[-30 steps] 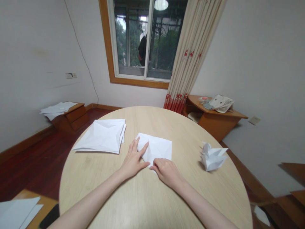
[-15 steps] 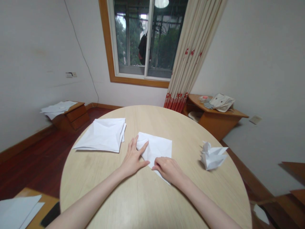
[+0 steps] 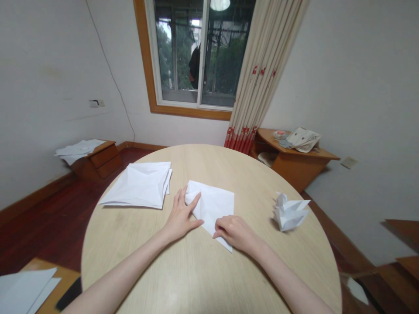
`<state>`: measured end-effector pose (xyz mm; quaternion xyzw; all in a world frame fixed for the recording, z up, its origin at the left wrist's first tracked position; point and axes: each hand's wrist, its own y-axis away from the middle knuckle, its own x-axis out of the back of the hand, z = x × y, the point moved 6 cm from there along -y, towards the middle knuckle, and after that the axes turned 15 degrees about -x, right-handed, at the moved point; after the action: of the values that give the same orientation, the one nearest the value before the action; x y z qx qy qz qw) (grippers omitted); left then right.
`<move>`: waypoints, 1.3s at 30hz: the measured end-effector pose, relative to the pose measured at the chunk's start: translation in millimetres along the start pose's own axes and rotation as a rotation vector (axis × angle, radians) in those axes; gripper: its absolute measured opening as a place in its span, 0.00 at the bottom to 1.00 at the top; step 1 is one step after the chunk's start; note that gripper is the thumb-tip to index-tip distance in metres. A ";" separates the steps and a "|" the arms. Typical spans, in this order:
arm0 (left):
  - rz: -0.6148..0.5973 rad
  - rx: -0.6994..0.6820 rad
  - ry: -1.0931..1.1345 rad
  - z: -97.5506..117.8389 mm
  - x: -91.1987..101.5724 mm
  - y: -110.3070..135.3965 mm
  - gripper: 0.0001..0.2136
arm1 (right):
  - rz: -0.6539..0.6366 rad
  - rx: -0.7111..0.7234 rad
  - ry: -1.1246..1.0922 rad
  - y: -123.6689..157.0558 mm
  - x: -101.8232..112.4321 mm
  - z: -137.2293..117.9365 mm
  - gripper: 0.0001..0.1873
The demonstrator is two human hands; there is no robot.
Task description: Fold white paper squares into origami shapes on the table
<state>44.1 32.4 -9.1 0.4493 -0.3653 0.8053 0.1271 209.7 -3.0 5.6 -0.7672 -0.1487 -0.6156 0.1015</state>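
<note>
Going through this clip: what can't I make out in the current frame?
All in the head view:
Folded paper: part is hidden beneath the right hand.
Paper stack: the top sheet hides how many lie below.
Loose sheets: cut off by the left edge.
Dark object: partly hidden by the round table; identity unclear.
Small container: too small to tell its contents.

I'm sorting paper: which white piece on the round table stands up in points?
The folded piece at right; the stack at left and the sheet under the right hand lie mostly flat.
</note>
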 end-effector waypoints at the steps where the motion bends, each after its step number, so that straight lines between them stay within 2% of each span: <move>1: 0.001 -0.002 0.003 0.1 0.1 0.0 0.40 | -0.003 0.000 -0.012 0.7 1.4 0.6 0.11; 18: -0.008 0.011 0.010 0.7 2.0 -0.8 0.39 | -0.118 -0.130 -0.177 12.1 16.1 15.5 0.09; 28: -0.011 0.020 0.002 0.4 1.2 -0.8 0.39 | -0.230 -0.203 -0.308 14.0 15.6 20.8 0.15; 32: -0.006 0.014 -0.008 0.6 1.7 -0.5 0.39 | -0.263 -0.215 -0.354 15.2 14.3 22.3 0.15; 39: -0.002 0.001 -0.001 0.7 2.1 -0.4 0.39 | -0.245 -0.157 -0.386 17.0 12.6 24.7 0.14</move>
<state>43.6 32.0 -7.0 0.4500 -0.3646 0.8052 0.1273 240.8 -9.2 12.8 -0.8524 -0.2089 -0.4750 -0.0644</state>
